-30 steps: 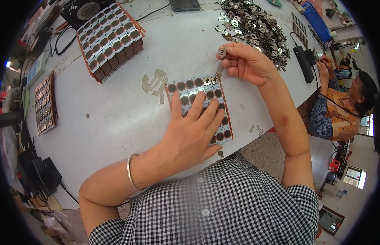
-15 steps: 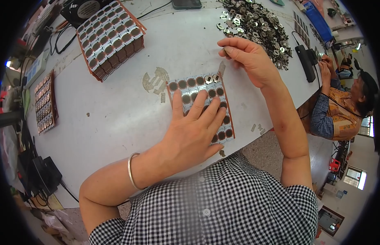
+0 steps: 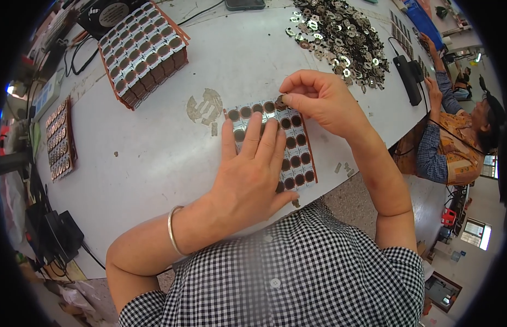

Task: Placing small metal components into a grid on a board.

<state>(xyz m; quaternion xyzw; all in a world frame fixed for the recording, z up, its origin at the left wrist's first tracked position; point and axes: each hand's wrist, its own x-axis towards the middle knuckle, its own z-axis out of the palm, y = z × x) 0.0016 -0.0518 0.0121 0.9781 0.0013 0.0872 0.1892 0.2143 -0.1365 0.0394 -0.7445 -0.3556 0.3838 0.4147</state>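
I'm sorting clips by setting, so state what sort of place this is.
Probably a small-parts assembly workshop: a panel of dark discs under the left hand, a heap of loose metal pieces, and a co-worker at the worktable.

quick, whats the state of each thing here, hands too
left hand: spread flat on the dotted panel
right hand: pinching a small metal piece
dotted panel: flat, partly covered
metal heap: loose
tall panel stack: upright
smaller panel pile: stacked low
bracelet: worn

Mid-frame, I see the left hand (image 3: 245,177) lying spread on a gridded panel (image 3: 294,151), the right hand (image 3: 328,106) pinching a metal piece (image 3: 280,103) near its top corner.
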